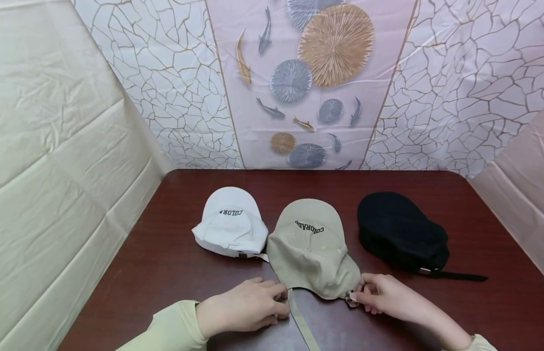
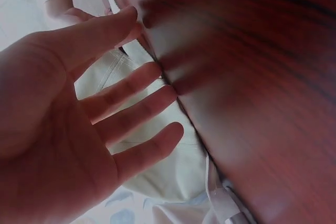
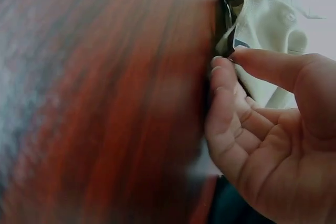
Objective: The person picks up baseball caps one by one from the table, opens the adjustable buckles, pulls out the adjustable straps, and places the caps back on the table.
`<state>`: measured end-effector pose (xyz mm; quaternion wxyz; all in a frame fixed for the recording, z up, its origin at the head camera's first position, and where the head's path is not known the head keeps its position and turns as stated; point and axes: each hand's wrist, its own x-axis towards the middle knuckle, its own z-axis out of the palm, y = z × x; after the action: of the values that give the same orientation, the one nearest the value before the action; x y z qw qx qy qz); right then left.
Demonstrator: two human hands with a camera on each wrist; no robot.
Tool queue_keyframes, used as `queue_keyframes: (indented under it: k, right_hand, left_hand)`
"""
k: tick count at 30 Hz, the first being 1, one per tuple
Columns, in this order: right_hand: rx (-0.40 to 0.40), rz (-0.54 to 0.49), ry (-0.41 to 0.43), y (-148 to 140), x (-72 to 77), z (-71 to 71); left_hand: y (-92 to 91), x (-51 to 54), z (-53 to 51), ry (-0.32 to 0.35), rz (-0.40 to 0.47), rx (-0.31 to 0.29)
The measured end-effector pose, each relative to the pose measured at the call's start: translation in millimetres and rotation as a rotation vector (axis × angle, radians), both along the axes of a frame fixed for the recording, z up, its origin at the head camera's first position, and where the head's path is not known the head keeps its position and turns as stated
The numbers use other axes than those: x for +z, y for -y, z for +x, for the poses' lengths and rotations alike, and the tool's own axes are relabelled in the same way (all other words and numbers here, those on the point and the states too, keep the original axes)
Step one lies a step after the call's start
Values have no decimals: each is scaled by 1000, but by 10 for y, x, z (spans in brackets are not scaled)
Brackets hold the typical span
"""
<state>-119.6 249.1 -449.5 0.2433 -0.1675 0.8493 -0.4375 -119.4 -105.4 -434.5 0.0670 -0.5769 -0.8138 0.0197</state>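
A beige baseball cap (image 1: 315, 258) with dark COLORADO lettering lies mid-table, its brim toward the back. From its near left edge a loose beige strap (image 1: 303, 324) runs toward the front. My left hand (image 1: 247, 304) is beside that strap; in the left wrist view its fingers (image 2: 139, 121) are loosely extended and hold nothing. At the cap's near right corner, the thumb and fingers of my right hand (image 1: 388, 295) pinch the buckle end (image 1: 351, 299). The right wrist view has that pinch at the cap's edge (image 3: 262, 30), with the buckle largely hidden.
To the left sits a white cap (image 1: 230, 226), its strap end touching or very near the beige cap. A black cap (image 1: 399, 231) lies at the right, its strap (image 1: 462, 276) stretched rightward. The dark red table (image 1: 135, 273) meets patterned cloth (image 1: 179, 87) behind.
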Motion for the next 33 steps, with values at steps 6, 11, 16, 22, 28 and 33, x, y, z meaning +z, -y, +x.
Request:
queue_keyframes:
  k: [6,11,16,22,28,33]
  right_hand:
    - [-107,117,-248,-6,140,56]
    - [-166,132,-537,25,223,87]
    - [-13,204,-489,102,187,82]
    - [36,283,-365,152,90,-102]
    - [-25,344,-488,180,23,-422]
    - [-33,362,-504,195,40,-622]
  left_hand:
    - [-21,68,-61,-36,130,89]
    - [-50,70,-175,-11,109,200]
    - [-105,-36,-295,13,27,235]
    - [-287,-54,-502,-33,-23,262]
    - [-510,3,-753,25,-81,357]
    - [-631,12,-955,110,-123,419]
